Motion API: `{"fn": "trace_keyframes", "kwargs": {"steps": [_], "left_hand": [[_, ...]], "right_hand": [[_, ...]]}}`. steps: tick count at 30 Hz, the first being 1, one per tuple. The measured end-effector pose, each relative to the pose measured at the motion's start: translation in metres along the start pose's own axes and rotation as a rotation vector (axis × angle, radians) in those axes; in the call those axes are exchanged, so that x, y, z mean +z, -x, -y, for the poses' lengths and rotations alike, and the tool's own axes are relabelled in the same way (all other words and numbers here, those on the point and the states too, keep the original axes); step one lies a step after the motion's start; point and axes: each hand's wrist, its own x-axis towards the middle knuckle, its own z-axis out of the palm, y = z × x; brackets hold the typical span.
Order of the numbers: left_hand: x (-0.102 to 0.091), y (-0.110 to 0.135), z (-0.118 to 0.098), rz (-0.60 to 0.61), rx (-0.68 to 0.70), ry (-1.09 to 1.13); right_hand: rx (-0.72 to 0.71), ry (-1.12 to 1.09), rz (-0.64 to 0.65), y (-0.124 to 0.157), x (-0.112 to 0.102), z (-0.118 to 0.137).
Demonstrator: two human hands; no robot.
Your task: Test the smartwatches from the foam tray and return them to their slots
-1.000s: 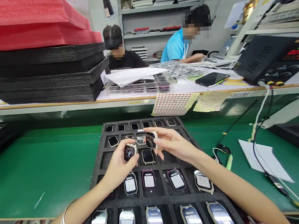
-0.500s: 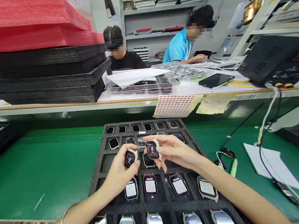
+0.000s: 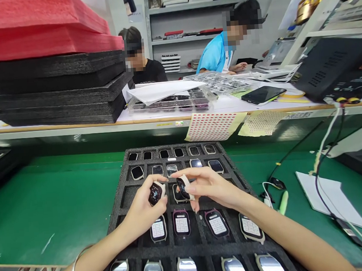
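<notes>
My left hand is closed around a pale smartwatch body without a strap, its dark screen lit with a small picture. Facing it, my right hand pinches a second pale smartwatch body, tilted so that its screen points left. Both hands are held over a black foam tray with rows of compartments. More watch bodies lie in it: a purple-framed one and a silver one show white list screens, while those in the far rows are dark. One watch lies partly hidden behind my right fingers.
Stacked black and red foam stands on the shelf at left. A phone, clear plastic trays and a dark box with a red display share that shelf. Cables hang at right over white paper. Two people sit beyond.
My right hand has turned its watch, so the screen now points more to the left. The left hand has tilted its watch slightly. Both watches remain held.
</notes>
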Motion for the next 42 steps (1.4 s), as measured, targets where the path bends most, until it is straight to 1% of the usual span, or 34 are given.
{"fn": "trace_keyframes", "kwargs": {"steps": [3,10,16,20,27,32,36,42], "left_hand": [[-0.0002,0.0000,0.0011,-0.013,-0.016,-0.007],[-0.0004,0.0006,0.0007,0.008,-0.007,-0.031],[-0.0006,-0.0002,-0.0016,-0.055,0.020,-0.082],[-0.0008,-0.0018,0.0005,-0.026,0.034,-0.099],[-0.0012,-0.0021,0.0015,0.003,0.049,-0.140],[-0.0007,-0.0028,0.0018,-0.020,0.044,-0.115],[-0.0006,-0.0012,0.0007,-0.010,0.044,-0.101],[-0.0016,0.0000,-0.0002,-0.018,0.060,-0.101]], "right_hand": [[-0.004,-0.002,-0.007,0.0000,-0.0001,-0.0001],[-0.014,0.014,-0.004,0.0007,0.0011,-0.0003],[-0.012,0.027,-0.019,0.0019,0.0013,-0.0006],[0.003,0.039,-0.014,0.0021,0.0017,0.0001],[-0.013,0.077,-0.037,0.0023,0.0032,-0.0005],[-0.030,0.100,-0.053,0.0025,0.0044,0.0008],[-0.029,0.112,-0.058,0.0032,0.0048,0.0008],[-0.031,0.071,-0.016,0.0048,0.0048,-0.0001]]}}
